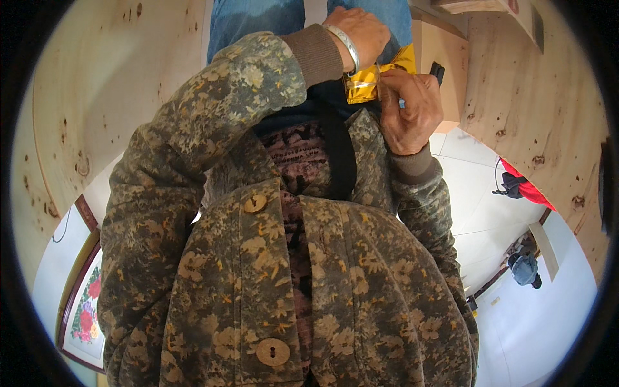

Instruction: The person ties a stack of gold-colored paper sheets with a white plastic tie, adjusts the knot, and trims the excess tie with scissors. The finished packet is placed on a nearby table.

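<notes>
Head view: crinkled yellow bag [362,93] at the lap, close to the jeans [258,26], with a clear strip across its front. Just above the bag and to its left, left hand [362,33], sharply bent at the wrist, silver bracelet [352,51] on; fingers turned out of sight, so impossible to tell how open the grip or what in it. At the bag's right edge, right hand [416,111], fingers curled, grip drawn together in a pinch on the bag. Right of the bag, behind the right hand, carton [446,55]; below the bag, black strap [338,155].
</notes>
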### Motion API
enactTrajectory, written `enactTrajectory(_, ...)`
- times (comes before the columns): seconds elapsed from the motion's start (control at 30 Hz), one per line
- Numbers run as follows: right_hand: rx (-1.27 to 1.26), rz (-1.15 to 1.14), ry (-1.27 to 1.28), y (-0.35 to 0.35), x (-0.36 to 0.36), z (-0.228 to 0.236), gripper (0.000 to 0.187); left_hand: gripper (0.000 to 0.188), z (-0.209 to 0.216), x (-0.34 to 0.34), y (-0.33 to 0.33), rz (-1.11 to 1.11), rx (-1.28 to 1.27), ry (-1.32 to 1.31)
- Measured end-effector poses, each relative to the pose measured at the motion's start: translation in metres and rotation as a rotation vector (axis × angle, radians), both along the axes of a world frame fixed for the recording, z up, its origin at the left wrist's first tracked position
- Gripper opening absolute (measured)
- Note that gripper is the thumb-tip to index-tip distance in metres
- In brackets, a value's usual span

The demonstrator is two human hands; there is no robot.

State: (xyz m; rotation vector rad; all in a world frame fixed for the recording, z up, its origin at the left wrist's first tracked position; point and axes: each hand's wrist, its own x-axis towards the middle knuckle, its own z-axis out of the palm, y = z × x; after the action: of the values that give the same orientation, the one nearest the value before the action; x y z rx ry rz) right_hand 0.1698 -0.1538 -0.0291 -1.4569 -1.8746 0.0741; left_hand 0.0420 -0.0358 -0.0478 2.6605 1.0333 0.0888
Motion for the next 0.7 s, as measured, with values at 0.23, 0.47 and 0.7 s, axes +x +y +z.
enactTrajectory(0.23,-0.026,0.065,-0.025,0.000,-0.001,-0.002,0.015,0.005,-0.016,-0.011,0.005,-0.067,0.100,-0.103)
enactTrajectory(0.47,-0.136,-0.029,-0.048,-0.005,-0.008,0.002,0.021,0.003,-0.018,-0.012,0.005,-0.041,-0.005,-0.008)
enactTrajectory(0.7,-0.110,-0.015,-0.240,-0.009,-0.013,0.003,0.025,0.007,-0.017,-0.033,-0.003,-0.126,0.342,-0.212)
